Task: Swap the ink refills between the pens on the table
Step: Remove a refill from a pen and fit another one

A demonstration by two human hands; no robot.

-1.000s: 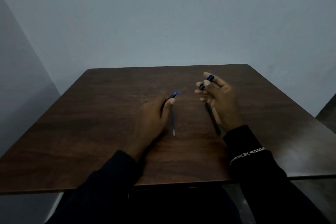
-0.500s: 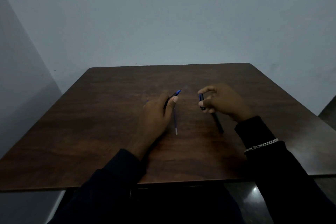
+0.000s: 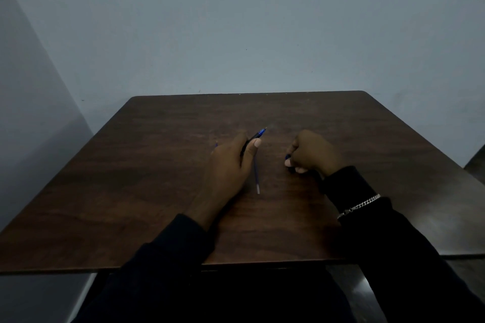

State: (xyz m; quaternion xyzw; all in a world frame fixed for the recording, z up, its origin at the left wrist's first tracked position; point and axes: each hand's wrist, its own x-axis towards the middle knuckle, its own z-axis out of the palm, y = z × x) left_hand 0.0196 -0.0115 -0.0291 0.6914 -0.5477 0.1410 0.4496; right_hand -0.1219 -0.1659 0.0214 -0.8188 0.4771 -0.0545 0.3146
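On the dark wooden table [image 3: 147,165] my left hand [image 3: 231,162] rests palm down, gripping a dark pen with a blue tip [image 3: 258,134] that points away and to the right. Just right of that hand a thin blue ink refill [image 3: 256,176] lies loose on the wood, its pale end toward me. My right hand [image 3: 309,152] is curled into a fist low on the table, shut on a small blue pen part [image 3: 288,158] that peeks out at its left side. A dark pen piece beneath that wrist is mostly hidden.
A small blue bit [image 3: 216,144] shows at the left edge of my left hand. A silver bracelet [image 3: 359,206] sits over my right dark sleeve. A plain grey wall stands behind the table; the table's near edge runs just before my forearms.
My right hand has come down from a raised position to the tabletop and curled tighter around the blue pen part. My left hand and the refill have stayed in place.
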